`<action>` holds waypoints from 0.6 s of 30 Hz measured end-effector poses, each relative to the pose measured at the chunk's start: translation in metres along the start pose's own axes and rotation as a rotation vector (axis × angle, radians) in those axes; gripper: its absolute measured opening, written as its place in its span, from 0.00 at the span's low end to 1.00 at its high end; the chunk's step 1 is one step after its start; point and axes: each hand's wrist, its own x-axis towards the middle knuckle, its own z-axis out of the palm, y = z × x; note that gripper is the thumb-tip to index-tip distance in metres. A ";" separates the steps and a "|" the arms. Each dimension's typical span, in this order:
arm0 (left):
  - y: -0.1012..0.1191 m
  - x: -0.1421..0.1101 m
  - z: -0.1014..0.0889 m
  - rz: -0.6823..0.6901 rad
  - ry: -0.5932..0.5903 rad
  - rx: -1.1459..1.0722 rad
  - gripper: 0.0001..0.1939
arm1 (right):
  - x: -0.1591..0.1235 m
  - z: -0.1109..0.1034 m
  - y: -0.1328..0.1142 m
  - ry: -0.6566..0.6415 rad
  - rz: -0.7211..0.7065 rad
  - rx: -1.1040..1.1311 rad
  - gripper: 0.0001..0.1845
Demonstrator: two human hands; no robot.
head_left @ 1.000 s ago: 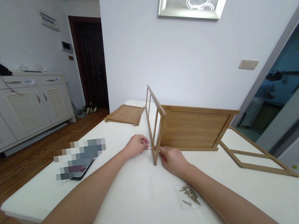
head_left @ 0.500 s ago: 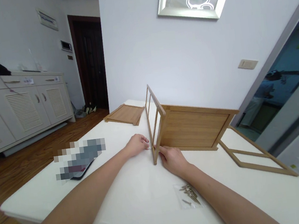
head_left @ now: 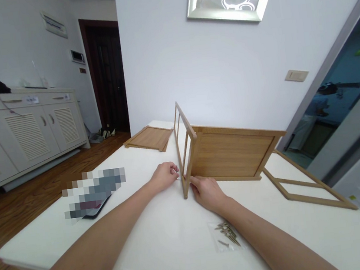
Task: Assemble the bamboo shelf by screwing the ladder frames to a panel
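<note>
My left hand (head_left: 165, 176) pinches a small L-shaped hex key (head_left: 177, 169), whose short end meets the lower part of an upright wooden frame (head_left: 194, 144). On the frame's other side, my right hand (head_left: 208, 191) is closed at the bottom corner where a wooden panel (head_left: 231, 152) joins it. The fingertips there are partly hidden behind the frame. The panel stands on its long edge, running right from the frame. Close to my right forearm lies a clear plastic bag (head_left: 217, 240) with several screws (head_left: 229, 233).
A smaller wooden panel (head_left: 150, 138) lies flat at the table's far left. Another open wooden frame (head_left: 304, 185) lies at the right. A dark flat item (head_left: 101, 206), partly blurred out, rests on the left of the white table (head_left: 155, 252). The wall (head_left: 164, 58) rises behind.
The hex key's long arm has swung slightly in my left fingers. My right hand stays at the joint. The whole view has shifted a little.
</note>
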 end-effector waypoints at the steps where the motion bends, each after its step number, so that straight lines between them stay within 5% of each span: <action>1: 0.000 0.000 -0.001 -0.003 -0.007 -0.008 0.04 | 0.000 0.000 0.000 -0.002 0.003 -0.005 0.28; 18: -0.013 0.011 0.003 -0.138 -0.078 -0.160 0.13 | 0.001 0.003 0.001 0.017 -0.002 0.005 0.25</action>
